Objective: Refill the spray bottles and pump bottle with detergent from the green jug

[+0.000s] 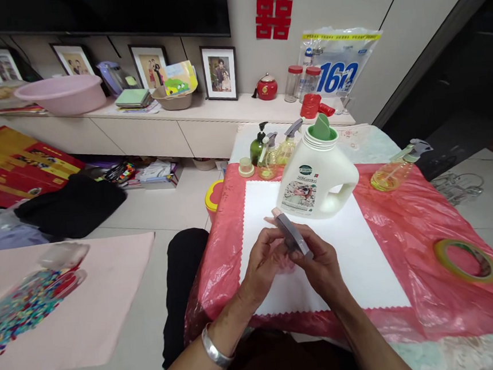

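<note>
Both hands out front, near side of the white jug point(317, 173): your left hand point(260, 270) and right hand point(325, 258) share a smooth grey plastic sprayer head point(293, 235), slim, slanting. Left grip: fingers clamped on it. Right grip: clamped on it too. Anything below it is hidden by your fingers, can't tell.

The jug: opaque, glossy plastic, boxy, loop handle, ribbed neck, green spout piece point(321, 128) in its mouth; contents can't be seen. It stands on a matte white sheet point(253, 213) with zigzag edges, over crinkly, shiny red film point(219, 262) on the worktop point(438, 300).

Left of the jug: two clear spray bottles point(267, 165) with yellow liquid, a green pump bottle point(257, 148) and a round pale cap point(245, 166). Right of it: another clear spray bottle point(394, 171), yellow liquid low inside, and a ring of tape point(444, 255). Well left of the jug, small multicoloured pieces point(28, 308) lie heaped on a pink sheet point(114, 300).
</note>
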